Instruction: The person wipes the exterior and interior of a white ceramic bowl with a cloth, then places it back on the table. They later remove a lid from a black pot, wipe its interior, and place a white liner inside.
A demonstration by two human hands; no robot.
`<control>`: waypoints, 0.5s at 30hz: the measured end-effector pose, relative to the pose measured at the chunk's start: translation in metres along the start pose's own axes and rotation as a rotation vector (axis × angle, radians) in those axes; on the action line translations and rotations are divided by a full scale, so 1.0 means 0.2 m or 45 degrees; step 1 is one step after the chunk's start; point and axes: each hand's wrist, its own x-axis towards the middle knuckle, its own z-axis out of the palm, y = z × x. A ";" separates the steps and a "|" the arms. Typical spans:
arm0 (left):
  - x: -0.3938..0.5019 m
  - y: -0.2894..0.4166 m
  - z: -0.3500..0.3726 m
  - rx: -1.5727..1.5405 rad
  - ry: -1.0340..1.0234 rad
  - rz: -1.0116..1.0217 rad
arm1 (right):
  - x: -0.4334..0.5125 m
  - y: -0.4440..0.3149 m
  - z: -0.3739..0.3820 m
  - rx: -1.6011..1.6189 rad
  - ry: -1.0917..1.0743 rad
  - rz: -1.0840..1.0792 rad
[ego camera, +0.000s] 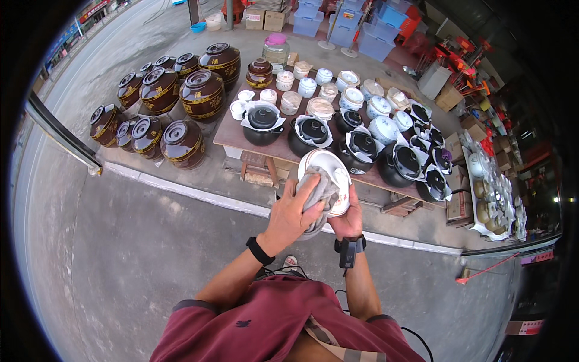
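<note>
A white ceramic lid (340, 180) with brown rim lines and red marks is held tilted in front of me. My right hand (348, 217) grips its lower right edge. Bunched in my left hand (296, 208) is a grey cloth (316, 190), pressed on the lid's face and covering part of it. Just beyond stands a table (235, 133) with black lidded pots, such as one black pot (262, 124) with white paper under its lid, and rows of white lidded ceramic jars (307, 87).
Large brown glazed jars (183, 140) stand on the floor at the left. A raised white-edged kerb (181, 188) runs before the table. Blue plastic boxes (307, 22) are stacked behind it. Cardboard boxes (459, 206) and wrapped pots stand at the right.
</note>
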 end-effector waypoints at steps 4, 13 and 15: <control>0.11 -0.06 -0.11 -0.254 -0.085 -0.004 | -0.05 -0.04 0.00 -0.088 0.062 0.038; 0.26 -0.16 -0.33 -0.603 -0.609 -0.335 | -0.17 -0.10 0.10 -0.531 0.048 0.200; 0.25 -0.19 -0.31 -0.517 -0.598 -0.326 | -0.18 -0.12 0.15 -0.661 0.002 0.219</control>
